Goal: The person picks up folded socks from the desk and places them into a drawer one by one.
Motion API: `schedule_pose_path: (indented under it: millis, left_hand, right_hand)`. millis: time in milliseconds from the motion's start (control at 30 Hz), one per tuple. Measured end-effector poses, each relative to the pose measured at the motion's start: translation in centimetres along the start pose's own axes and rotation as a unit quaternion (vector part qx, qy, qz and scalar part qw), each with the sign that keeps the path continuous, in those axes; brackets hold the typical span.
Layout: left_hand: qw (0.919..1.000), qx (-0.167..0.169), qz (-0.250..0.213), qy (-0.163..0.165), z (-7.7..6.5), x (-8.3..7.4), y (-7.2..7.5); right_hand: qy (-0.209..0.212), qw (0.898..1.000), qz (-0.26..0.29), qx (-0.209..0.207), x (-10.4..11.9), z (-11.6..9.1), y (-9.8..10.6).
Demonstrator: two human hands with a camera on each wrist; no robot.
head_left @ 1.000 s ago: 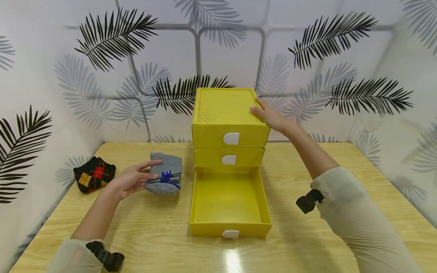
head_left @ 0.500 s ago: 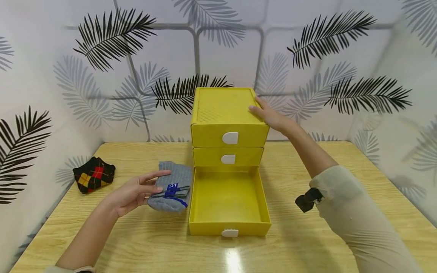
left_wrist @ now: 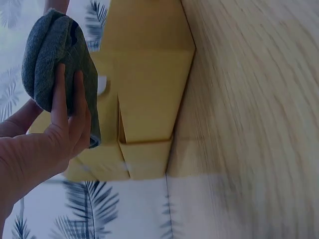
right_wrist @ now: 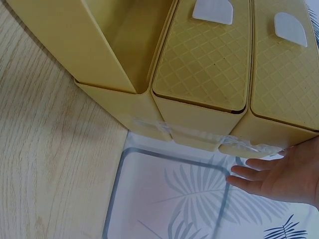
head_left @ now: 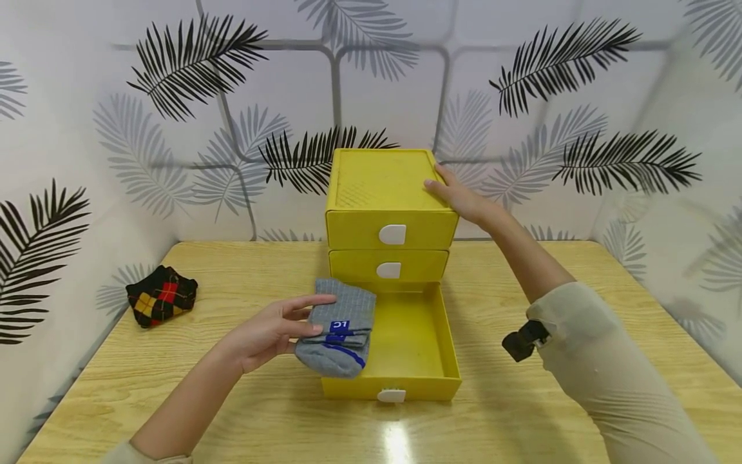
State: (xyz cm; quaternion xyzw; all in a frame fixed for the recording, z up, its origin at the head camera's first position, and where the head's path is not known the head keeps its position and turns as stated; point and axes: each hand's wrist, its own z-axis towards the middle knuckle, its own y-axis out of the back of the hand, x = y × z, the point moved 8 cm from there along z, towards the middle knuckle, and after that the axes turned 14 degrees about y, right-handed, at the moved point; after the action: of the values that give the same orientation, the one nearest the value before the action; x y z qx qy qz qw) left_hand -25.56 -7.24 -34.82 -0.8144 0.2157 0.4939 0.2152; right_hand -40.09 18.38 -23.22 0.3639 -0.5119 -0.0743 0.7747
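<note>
My left hand [head_left: 272, 332] grips a folded pair of grey socks [head_left: 344, 316] with a blue band, fingers on top and underneath. The socks hang over the left side of the pulled-out bottom drawer [head_left: 417, 335] of a yellow drawer unit [head_left: 385, 180]. In the left wrist view, the fingers and thumb pinch the grey bundle [left_wrist: 75, 59] from both sides. My right hand [head_left: 460, 193] rests on the upper right edge of the unit, thumb on top. Its fingers [right_wrist: 249, 174] lie extended along the unit's side in the right wrist view.
A black sock bundle [head_left: 162, 296] with red and yellow diamonds lies at the left of the wooden table [head_left: 232, 412]. The two upper drawers [head_left: 359, 229] are closed and have white handles. A patterned wall covering [head_left: 382, 103] stands behind the table.
My left hand has carried the grey socks rightward, from beside the unit to over the bottom drawer's left part. The right hand has stayed in place on the unit.
</note>
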Motion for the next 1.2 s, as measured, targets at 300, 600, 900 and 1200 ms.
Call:
schedule_pose_path:
  millis: [300,600,900,1200]
  left_hand:
    - [0.9993,-0.033,0.001,0.019,3.1,-0.2,-3.2]
    - [0.9944,-0.072,-0.053,0.055,6.6,0.7,-5.3]
    - [0.9905,-0.084,-0.08,0.074,9.4,1.6,-6.4]
    - [0.9843,-0.091,-0.103,0.11,11.7,3.3,-6.7]
  right_hand:
    - [-0.001,1.0,0.002,0.001,0.1,-0.1,-0.1]
    - [0.002,1.0,0.008,0.0,0.0,0.1,-0.2]
    - [0.007,1.0,0.006,0.0,0.1,0.1,-0.2]
    - [-0.003,1.0,-0.002,0.007,0.0,-0.2,-0.2]
